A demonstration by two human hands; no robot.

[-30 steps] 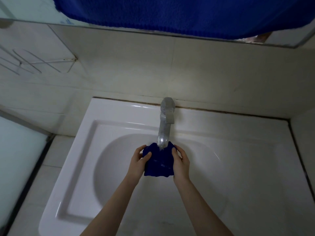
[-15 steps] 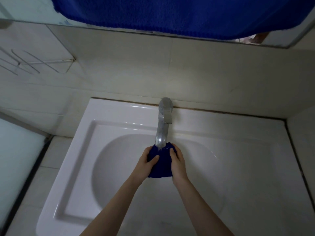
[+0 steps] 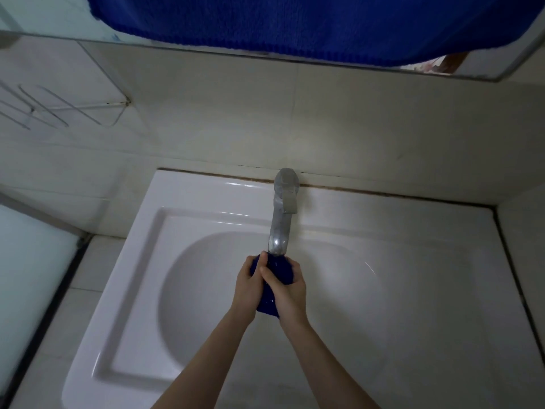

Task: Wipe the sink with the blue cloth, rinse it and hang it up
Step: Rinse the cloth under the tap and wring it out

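The blue cloth (image 3: 280,268) is bunched into a small wad right under the spout of the metal tap (image 3: 281,219), over the bowl of the white sink (image 3: 206,290). My left hand (image 3: 247,287) grips its left side and my right hand (image 3: 290,292) grips its right side, the two hands pressed close together. A dark tail of cloth pokes out below between the wrists. Most of the cloth is hidden inside the hands. No water stream can be made out.
A wire wall rack (image 3: 59,110) hangs on the tiles at upper left. A mirror's lower edge (image 3: 295,59) runs above, with blue fabric (image 3: 295,22) across the top of the view. Tiled walls close in behind and on the right.
The hands have drawn together and squeezed the cloth from a loose spread piece into a tight wad, staying under the tap spout.
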